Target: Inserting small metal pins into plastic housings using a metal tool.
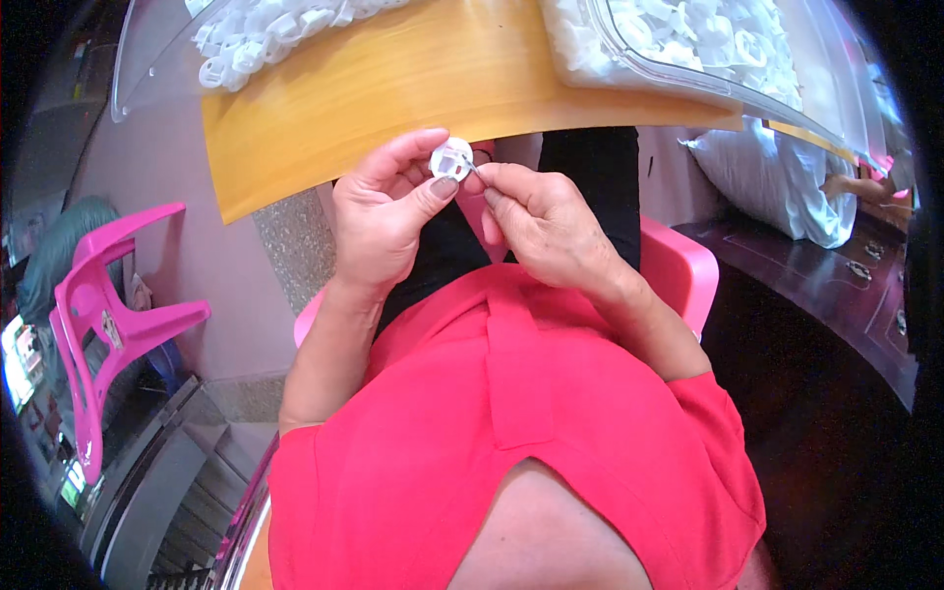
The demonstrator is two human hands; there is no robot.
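Pinching with left fingers (427, 201) and right fingers (513, 181) alike, sits at a broad yellow table (442, 84), with a bulging white sack (772, 182) off to the right, a pink plastic stool (90, 300) at the left and clear tubs (831, 98) of white plastic pieces (241, 54) set across the top. Holds a round white part (450, 160) in the left, close to the table's front edge, and a thin tool (472, 167) in the right, with its tip against or just beside the part.
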